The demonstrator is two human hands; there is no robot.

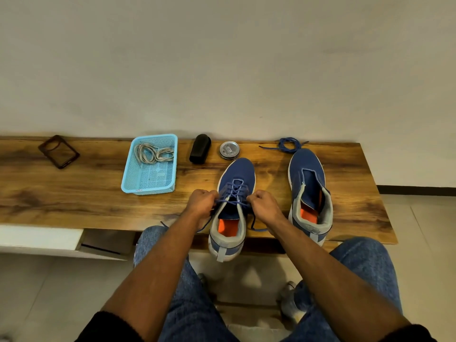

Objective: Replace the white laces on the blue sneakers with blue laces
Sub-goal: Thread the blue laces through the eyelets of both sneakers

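The left hand (201,202) and right hand (264,203) are each pinching an end of the blue lace (233,191), curled fingers pulling outward at the top eyelets of the near sneaker (233,206). Between the grips, the crossings are lying snug. The lace is looking thin, soft and limp, so gripping near the stiff tips should be helping. Beyond the right grip, the unlaced sneaker (308,191) and spare lace (288,144) are waiting.

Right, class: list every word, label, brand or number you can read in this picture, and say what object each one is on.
None can be read.
Round tin: print on the lid, too small and blurred to read.
Blue basket: small white tag with reddish marks on its near rim, unreadable.
Sneakers, black brush and phone case: no text visible.
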